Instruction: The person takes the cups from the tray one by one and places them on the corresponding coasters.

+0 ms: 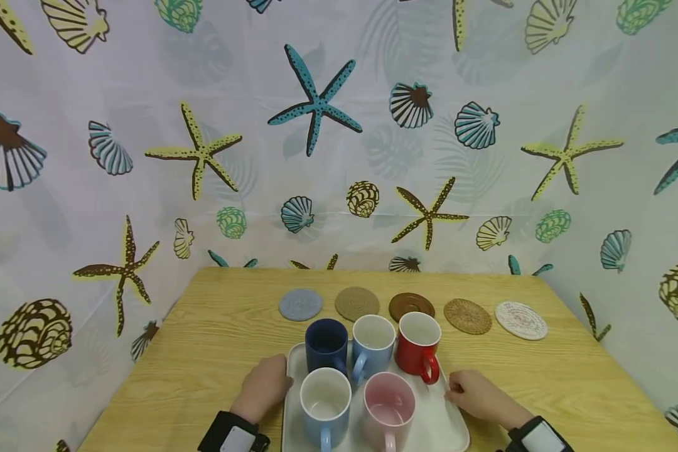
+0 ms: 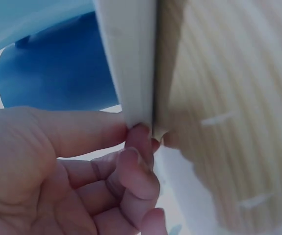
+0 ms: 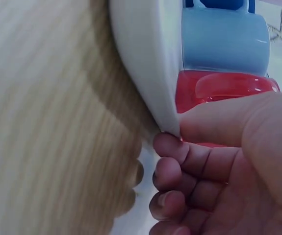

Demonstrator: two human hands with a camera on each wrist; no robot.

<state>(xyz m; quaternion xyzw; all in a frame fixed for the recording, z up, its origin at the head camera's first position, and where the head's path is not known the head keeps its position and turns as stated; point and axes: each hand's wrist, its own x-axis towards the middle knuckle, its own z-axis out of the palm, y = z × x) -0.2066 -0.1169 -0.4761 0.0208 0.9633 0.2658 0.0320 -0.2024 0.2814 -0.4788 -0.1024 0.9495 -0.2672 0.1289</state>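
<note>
At the wood-grain table (image 1: 215, 339), we've got the white tray (image 1: 436, 417), our left hand (image 1: 264, 384) and right hand (image 1: 477, 392) pinching opposite rims, five mugs (image 1: 373, 351) aboard; one uneven tilt and the red mug (image 1: 414, 353) could slide and topple!

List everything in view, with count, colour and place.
Tray: one, white, on the table's near part
Dark blue mug: one, tray's back left
Light blue mugs: two, white inside, tray's back middle and front left
Red mug: one, white inside, tray's back right
Pink mug: one, front, right of a light blue mug
Round mats: five; grey-blue, tan, dark brown, light brown, whitish; left to right beyond the tray
Table: one, light wood, under the tray
Patterned cloth: whitish with shells and starfish, behind and beside the table
Wrist devices: two, black and white, one per wrist
Left hand: one, pinching tray's left rim
Right hand: one, pinching tray's right rim
</note>
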